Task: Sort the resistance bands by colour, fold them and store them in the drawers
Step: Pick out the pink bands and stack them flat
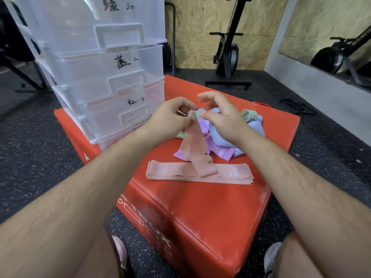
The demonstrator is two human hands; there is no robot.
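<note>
My left hand (170, 120) pinches the top end of a pink resistance band (193, 145), which hangs down so that its lower end rests on a flat stack of pink bands (230, 173) on the red box. My right hand (222, 119) hovers just right of the band's top end, fingers spread and curled, thumb near the band. Behind the hands lies a mixed heap of purple (222, 152), blue (255, 127) and green (248, 114) bands. A clear plastic drawer unit (112, 77) stands at the left on the box, its drawers closed and hand-labelled.
The red padded box (200, 213) carries everything and stands on black speckled floor. A black exercise machine (228, 57) stands behind it by a chipboard wall. A mirror (331, 37) fills the right wall. My shoes (120, 251) show at the bottom edge.
</note>
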